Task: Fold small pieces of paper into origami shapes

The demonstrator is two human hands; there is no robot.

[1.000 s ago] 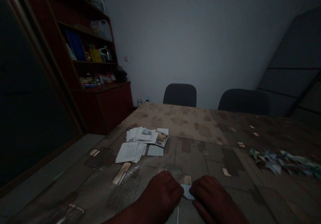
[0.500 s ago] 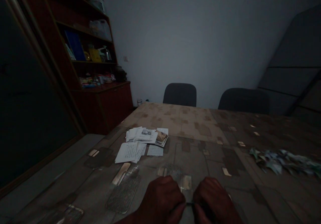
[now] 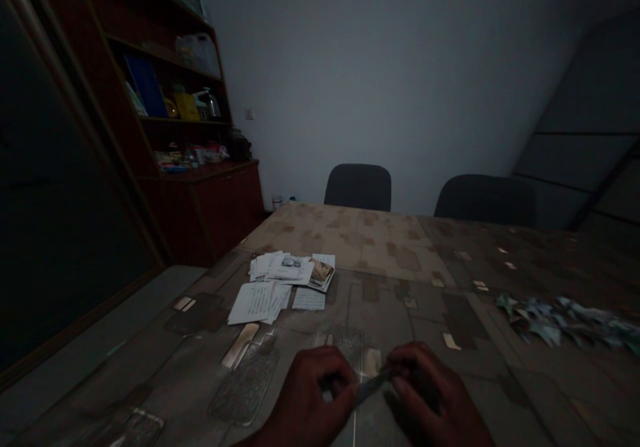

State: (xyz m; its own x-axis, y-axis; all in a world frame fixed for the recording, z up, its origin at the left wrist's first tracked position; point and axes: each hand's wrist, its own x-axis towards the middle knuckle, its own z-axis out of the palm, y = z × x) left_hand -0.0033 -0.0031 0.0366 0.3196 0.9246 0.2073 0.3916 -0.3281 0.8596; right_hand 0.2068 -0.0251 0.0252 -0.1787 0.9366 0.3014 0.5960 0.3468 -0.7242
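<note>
A narrow greyish strip (image 3: pixel 371 388), perhaps folded paper, stretches between my two hands low in the view. My left hand (image 3: pixel 316 393) pinches its near-left end between thumb and curled fingers. At the far-right end, my right hand (image 3: pixel 434 393) closes thumb and fingertips on it. The strip slants up to the right just above the patterned tablecloth (image 3: pixel 395 300). It is too dim to make out its exact kind, and the fingers cover both ends.
White printed cards (image 3: pixel 255 302) lie loosely piled left of centre. A heap of crumpled, folded paper pieces (image 3: pixel 560 320) spreads along the right side. Two dark chairs (image 3: pixel 358 187) stand beyond the far table edge. A red-brown cabinet (image 3: pixel 220 200) with filled shelves rises at the left.
My hands have turned from knuckles-up fists close together to a looser pinch. More of the strip now shows between them, and my right fingertips are slightly higher.
</note>
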